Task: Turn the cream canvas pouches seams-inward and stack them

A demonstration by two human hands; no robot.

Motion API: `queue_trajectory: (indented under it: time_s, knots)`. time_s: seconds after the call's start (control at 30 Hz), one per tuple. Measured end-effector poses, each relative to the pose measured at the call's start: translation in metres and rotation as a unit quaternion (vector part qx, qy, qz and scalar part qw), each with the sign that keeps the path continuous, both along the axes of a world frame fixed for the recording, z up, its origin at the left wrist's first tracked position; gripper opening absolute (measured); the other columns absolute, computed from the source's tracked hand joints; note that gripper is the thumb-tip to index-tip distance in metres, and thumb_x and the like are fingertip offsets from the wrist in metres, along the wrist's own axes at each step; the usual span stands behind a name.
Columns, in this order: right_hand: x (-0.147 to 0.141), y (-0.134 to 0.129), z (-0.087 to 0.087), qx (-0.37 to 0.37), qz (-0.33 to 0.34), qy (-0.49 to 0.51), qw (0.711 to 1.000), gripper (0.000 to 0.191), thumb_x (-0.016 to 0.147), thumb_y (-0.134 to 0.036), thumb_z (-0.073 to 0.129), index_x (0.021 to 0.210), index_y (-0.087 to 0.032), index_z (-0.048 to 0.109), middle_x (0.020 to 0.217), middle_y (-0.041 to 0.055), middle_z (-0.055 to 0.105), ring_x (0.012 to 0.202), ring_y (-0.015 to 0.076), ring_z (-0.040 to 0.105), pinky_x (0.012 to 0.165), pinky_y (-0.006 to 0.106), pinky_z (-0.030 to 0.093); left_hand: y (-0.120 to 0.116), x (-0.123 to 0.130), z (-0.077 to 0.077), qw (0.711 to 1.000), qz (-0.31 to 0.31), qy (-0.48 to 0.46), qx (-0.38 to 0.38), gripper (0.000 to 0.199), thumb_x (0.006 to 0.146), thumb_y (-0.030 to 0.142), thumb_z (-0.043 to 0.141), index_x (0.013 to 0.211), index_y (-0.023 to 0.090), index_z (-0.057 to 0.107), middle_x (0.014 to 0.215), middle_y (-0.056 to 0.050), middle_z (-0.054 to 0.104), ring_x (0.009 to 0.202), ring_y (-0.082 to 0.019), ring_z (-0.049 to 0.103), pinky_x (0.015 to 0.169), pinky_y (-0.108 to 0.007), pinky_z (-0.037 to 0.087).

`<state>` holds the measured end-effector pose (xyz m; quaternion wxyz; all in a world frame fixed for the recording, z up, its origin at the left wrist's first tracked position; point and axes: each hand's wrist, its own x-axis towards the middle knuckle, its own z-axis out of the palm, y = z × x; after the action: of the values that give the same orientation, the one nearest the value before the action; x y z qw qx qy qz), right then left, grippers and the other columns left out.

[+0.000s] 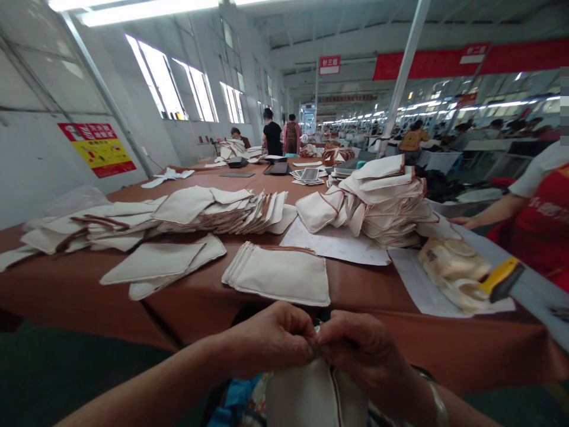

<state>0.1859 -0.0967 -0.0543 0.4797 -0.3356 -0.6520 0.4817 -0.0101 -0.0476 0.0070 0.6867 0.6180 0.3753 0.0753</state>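
Both my hands meet at the near edge of the table, pinching the top edge of a cream fabric panel (297, 391) that hangs down over my lap. A dark seam line runs down the panel. My left hand (275, 338) has thumb and fingers closed on that edge. Close against it, my right hand (362, 350) pinches the same spot from the other side. Just beyond them lies a neat stack of cream panels (284, 273) with brown edging. What exactly sits between the fingertips is hidden.
The brown-covered table (195, 320) carries a long row of cream panels (204, 207), two loose panels (164, 264) and a tall pile (386, 201). A plastic bag (453, 267) and a yellow-handled tool (502, 279) lie right. A person in a red apron (533, 225) stands at the right.
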Motion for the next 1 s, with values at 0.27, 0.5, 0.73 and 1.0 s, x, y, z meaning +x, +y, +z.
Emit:
queue_trajectory:
  time_s: [0.27, 0.5, 0.73, 1.0]
  knots:
    - [-0.005, -0.002, 0.020, 0.233, -0.054, -0.056, 0.969, 0.013, 0.085, -0.009, 0.060, 0.087, -0.021, 0.065, 0.071, -0.0011, 0.053, 0.058, 0.0064, 0.045, 0.050, 0.018, 0.033, -0.007, 0.001, 0.002, 0.989, 0.048, -0.094, -0.099, 0.040, 0.074, 0.047, 0.073, 0.075, 0.010, 0.058, 0.061, 0.002, 0.042, 0.050, -0.006, 0.031, 0.046, -0.020, 0.022]
    - [-0.004, -0.005, 0.016, 0.258, -0.045, -0.055, 0.964, 0.016, 0.088, -0.010, 0.055, 0.095, -0.021, 0.064, 0.070, -0.0001, 0.054, 0.058, 0.0092, 0.047, 0.053, 0.020, 0.038, -0.005, -0.001, 0.005, 0.997, -0.012, -0.070, -0.007, 0.045, 0.080, 0.053, 0.066, 0.075, 0.010, 0.055, 0.062, 0.004, 0.038, 0.054, -0.006, 0.026, 0.048, -0.021, 0.018]
    - [0.013, -0.003, 0.017, -0.088, 0.014, 0.013, 0.996, 0.033, 0.098, -0.040, 0.041, 0.098, -0.017, 0.064, 0.073, -0.0003, 0.053, 0.065, 0.0083, 0.046, 0.059, 0.019, 0.037, -0.007, -0.005, 0.012, 0.962, -0.076, 0.051, 0.256, 0.031, 0.089, 0.040, 0.050, 0.073, 0.014, 0.050, 0.065, 0.004, 0.039, 0.058, -0.008, 0.030, 0.049, -0.021, 0.024]
    - [0.015, 0.008, 0.037, -0.068, 0.146, -0.058, 0.985, 0.036, 0.089, -0.047, 0.057, 0.079, -0.012, 0.059, 0.071, 0.0008, 0.052, 0.064, 0.0089, 0.040, 0.056, 0.021, 0.032, -0.010, -0.007, 0.017, 0.974, -0.060, 0.015, 0.217, 0.039, 0.091, 0.050, 0.048, 0.077, 0.014, 0.052, 0.068, 0.002, 0.043, 0.059, -0.009, 0.035, 0.050, -0.021, 0.026]
